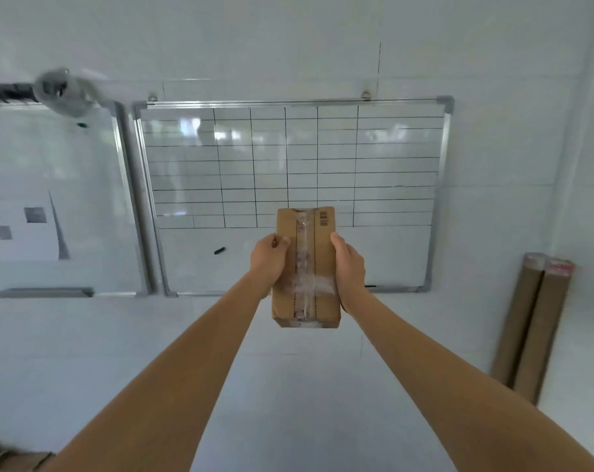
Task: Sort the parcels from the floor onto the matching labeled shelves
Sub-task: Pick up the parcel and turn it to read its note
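The person holds a brown cardboard parcel [305, 267] out at arm's length in front of a gridded whiteboard [288, 165] on the white wall, with both bare forearms stretched forward. The left hand [270, 258] grips the parcel's left long side, thumb curled onto the top face, and the right hand [348, 264] grips the right long side the same way, so the box is clamped between the two palms. The parcel's long axis runs away from the person, near end low and far end toward the whiteboard; clear tape runs lengthwise down its middle (a barcode label sits at the far right corner). Two cardboard tubes [533, 321] lean against the wall well to the right
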